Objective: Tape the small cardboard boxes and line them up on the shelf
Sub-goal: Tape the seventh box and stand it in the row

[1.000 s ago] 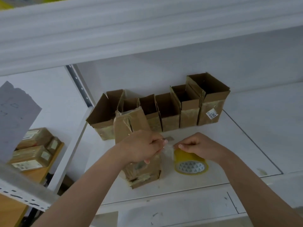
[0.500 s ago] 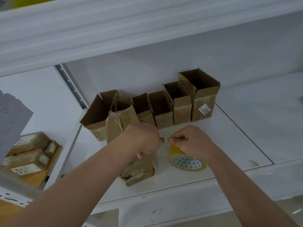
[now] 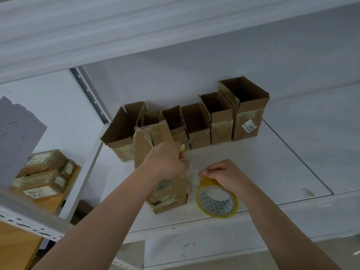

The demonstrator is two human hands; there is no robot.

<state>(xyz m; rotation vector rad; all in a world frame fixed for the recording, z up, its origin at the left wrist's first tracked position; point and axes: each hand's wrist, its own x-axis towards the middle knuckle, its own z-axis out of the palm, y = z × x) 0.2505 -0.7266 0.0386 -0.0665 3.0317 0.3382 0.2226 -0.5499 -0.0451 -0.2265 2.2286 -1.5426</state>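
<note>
A long brown cardboard box (image 3: pixel 167 193) lies on the white shelf (image 3: pixel 272 168), its flaps pointing to the back. My left hand (image 3: pixel 165 160) rests over the box and grips a small yellow-handled cutter (image 3: pixel 184 147), blade pointing away. Just right of the box stands a yellow tape roll (image 3: pixel 216 201). My right hand (image 3: pixel 224 173) pinches the tape at the top of the roll. A short clear strip of tape (image 3: pixel 191 175) spans between the two hands. A row of several open-topped boxes (image 3: pixel 198 131) stands along the back wall.
The shelf board above (image 3: pixel 155 32) overhangs the work area. A slotted upright post (image 3: pixel 87 94) borders the shelf on the left. Beyond it, taped parcels (image 3: pixel 42 176) lie on a wooden surface, and a grey paper sheet (image 3: pixel 17 139) hangs at far left.
My hands were almost touching above the roll; now my left hand has lifted the cutter up and away, and a bit of tape shows between the hands. The box and roll stay put.
</note>
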